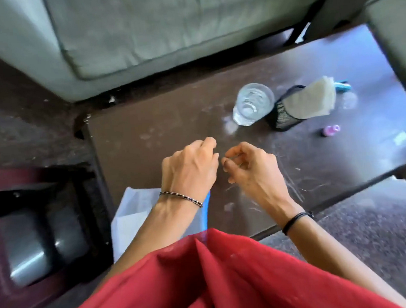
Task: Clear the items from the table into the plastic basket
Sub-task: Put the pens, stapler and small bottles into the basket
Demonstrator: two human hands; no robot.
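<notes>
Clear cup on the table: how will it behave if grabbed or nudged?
The clear cup looks empty, so probably light; its smooth wall may be slippery. It stands upright, close to the black mesh holder, and could tip if nudged.

One table point(170, 117), one clear glass point(252, 103), one black mesh cup point(281, 118), one folded cloth point(311, 100), one blue object point(343, 86) and one small pink object point(330, 130) were counted. One white bag point(139, 213), one maroon basket point(4, 179) and one grey sofa point(128, 34) were also counted.

L hand point(190, 171) & R hand point(251, 168) close together, fingers loosely curled, palms down.
</notes>
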